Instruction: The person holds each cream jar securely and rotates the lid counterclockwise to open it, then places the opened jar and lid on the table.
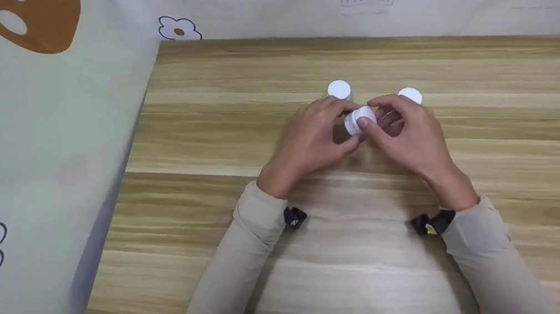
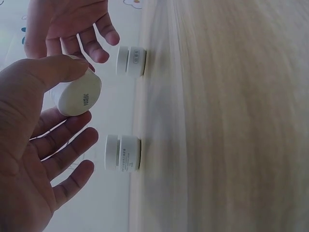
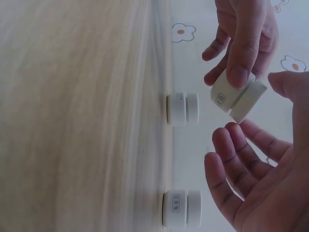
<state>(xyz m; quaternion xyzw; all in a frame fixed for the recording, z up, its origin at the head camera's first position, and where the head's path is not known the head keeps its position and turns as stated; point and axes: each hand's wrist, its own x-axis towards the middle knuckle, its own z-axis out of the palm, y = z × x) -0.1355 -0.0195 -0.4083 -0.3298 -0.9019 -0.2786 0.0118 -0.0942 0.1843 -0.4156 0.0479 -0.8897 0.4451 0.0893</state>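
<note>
My left hand (image 1: 311,138) grips a small white screw-top jar (image 1: 353,123) between thumb and fingers, held tilted over the table. Its printed base (image 2: 79,99) faces the left wrist view. Around the lid end (image 3: 249,100), my right hand (image 1: 411,133) spreads its thumb and fingers, with fingertips right at the lid's edge. In the right wrist view those fingers (image 3: 229,145) look loosely bent, not wrapped round the jar. Two similar white jars stand upright with lids on: one (image 1: 339,90) beyond the left hand, another (image 1: 410,96) partly hidden behind the right hand.
The jars stand on a wood-grain table (image 1: 187,138). Behind its far edge and to the left hangs a pale cloth (image 1: 256,3) printed with flowers. Small black wrist devices (image 1: 295,216) sit at both cuffs.
</note>
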